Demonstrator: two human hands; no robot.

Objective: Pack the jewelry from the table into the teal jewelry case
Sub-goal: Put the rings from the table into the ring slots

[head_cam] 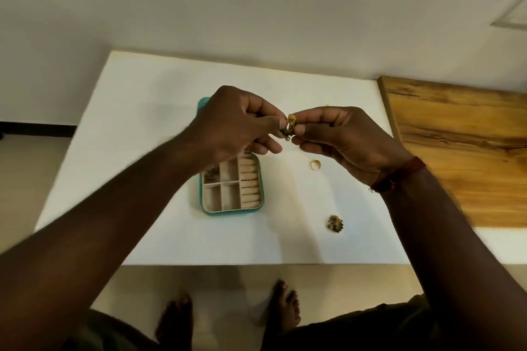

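A small gold earring with green beads (290, 123) is pinched between the fingertips of the left hand (228, 125) and the right hand (342, 139), above the white table (137, 128). The open teal jewelry case (232, 212) lies partly under the left hand, with a plain gold ring (315, 165) near it.

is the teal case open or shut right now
Open: the teal case shows its beige compartments and ring rolls; the left hand hides its far end.

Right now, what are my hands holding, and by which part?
A small gold-and-green earring: the left hand pinches its left side, the right hand its right side. The exact part is too blurred to tell.
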